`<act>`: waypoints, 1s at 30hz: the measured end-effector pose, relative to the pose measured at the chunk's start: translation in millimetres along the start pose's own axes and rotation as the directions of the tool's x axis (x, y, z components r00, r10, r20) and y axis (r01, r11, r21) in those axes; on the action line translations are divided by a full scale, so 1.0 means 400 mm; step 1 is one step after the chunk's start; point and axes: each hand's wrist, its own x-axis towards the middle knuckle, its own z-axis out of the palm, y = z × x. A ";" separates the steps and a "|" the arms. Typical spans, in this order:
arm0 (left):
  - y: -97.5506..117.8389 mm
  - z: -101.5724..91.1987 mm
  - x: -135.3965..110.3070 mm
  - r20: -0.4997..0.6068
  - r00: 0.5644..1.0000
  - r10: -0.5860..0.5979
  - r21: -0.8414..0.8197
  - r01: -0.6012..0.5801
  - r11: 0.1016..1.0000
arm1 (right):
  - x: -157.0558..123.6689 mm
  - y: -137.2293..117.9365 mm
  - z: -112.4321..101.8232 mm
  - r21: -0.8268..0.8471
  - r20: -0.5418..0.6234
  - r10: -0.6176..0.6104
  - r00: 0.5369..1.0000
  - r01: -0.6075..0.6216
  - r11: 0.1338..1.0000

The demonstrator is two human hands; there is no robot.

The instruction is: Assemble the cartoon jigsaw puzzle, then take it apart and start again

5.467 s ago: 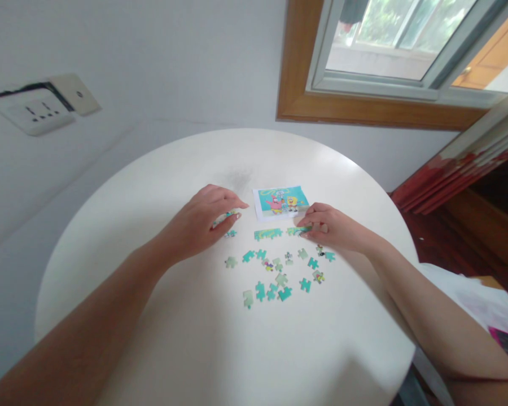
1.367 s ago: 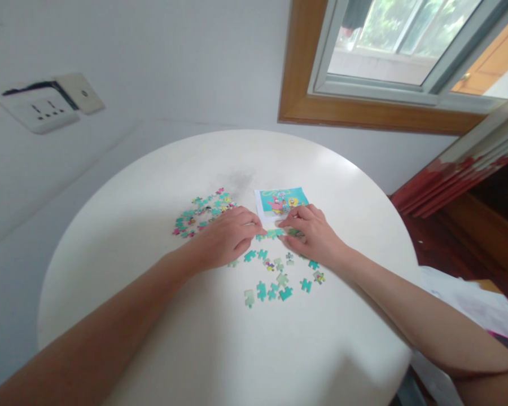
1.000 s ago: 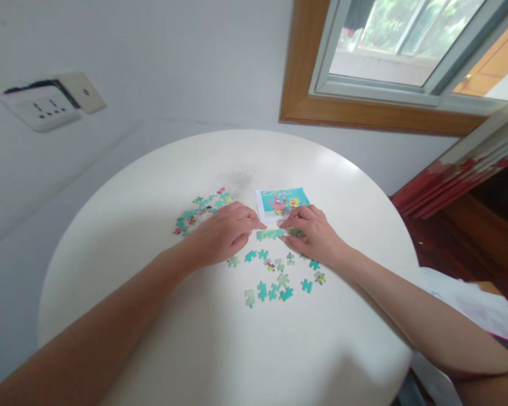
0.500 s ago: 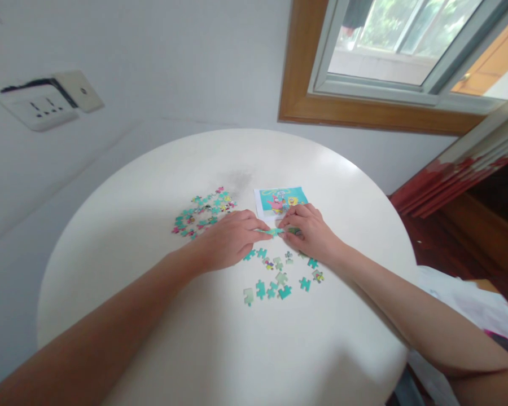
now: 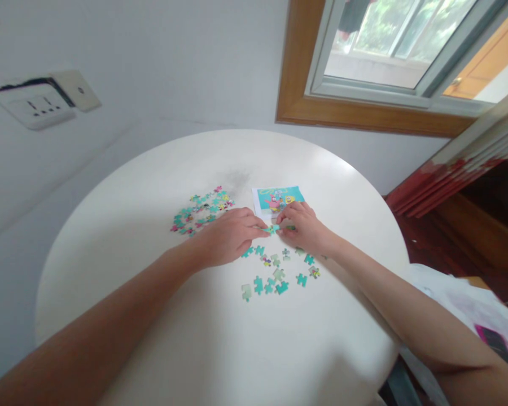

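Small teal jigsaw puzzle pieces point(image 5: 272, 229) sit between my two hands, near the middle of the white round table point(image 5: 186, 349). My left hand point(image 5: 232, 234) pinches them from the left with thumb and fingers. From the right, my right hand point(image 5: 300, 225) is closed on their other end, its fingertips hiding part of them. Right behind my hands lies a picture card point(image 5: 275, 198) with a pink and a yellow cartoon figure on teal. Loose puzzle pieces point(image 5: 281, 287), teal and pale green, are spread in front of my hands.
A heap of mixed puzzle pieces point(image 5: 203, 208) lies left of the card, behind my left forearm. Beyond the table stand a wall with a socket point(image 5: 40, 106) and a wood-framed window point(image 5: 376, 117). A red and white curtain point(image 5: 427, 186) hangs at the right.
My hands keep their grip on the teal pieces, with only slight finger movement. The whole view has shifted a little.
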 end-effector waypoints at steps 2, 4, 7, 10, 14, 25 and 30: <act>0.000 0.001 -0.001 -0.001 1.000 0.000 -0.009 0.000 1.000 | -0.001 0.002 -0.001 0.011 -0.012 -0.019 1.000 0.019 1.000; -0.001 0.002 -0.002 -0.002 1.000 -0.004 -0.018 0.004 1.000 | -0.003 0.002 -0.003 0.019 -0.025 -0.038 0.999 0.038 0.999; -0.002 0.005 -0.003 -0.010 1.000 -0.010 -0.022 0.009 1.000 | -0.007 -0.004 -0.008 0.034 -0.027 -0.076 0.997 0.077 0.996; -0.002 0.007 -0.003 -0.017 1.000 -0.005 -0.024 0.005 1.000 | -0.007 -0.008 -0.009 0.078 -0.017 -0.109 0.994 0.110 0.991; 0.000 0.004 -0.001 -0.011 1.000 -0.010 -0.034 0.010 0.999 | -0.004 0.004 -0.006 0.087 -0.027 -0.116 0.993 0.118 0.989; -0.003 0.007 -0.003 -0.023 0.999 -0.023 -0.064 0.022 0.998 | -0.006 0.040 -0.019 -0.025 -0.016 -0.102 0.995 0.102 0.994; -0.001 0.003 -0.001 -0.023 0.999 -0.022 -0.064 0.021 0.998 | -0.010 0.037 -0.015 -0.028 0.005 -0.110 0.994 0.110 0.994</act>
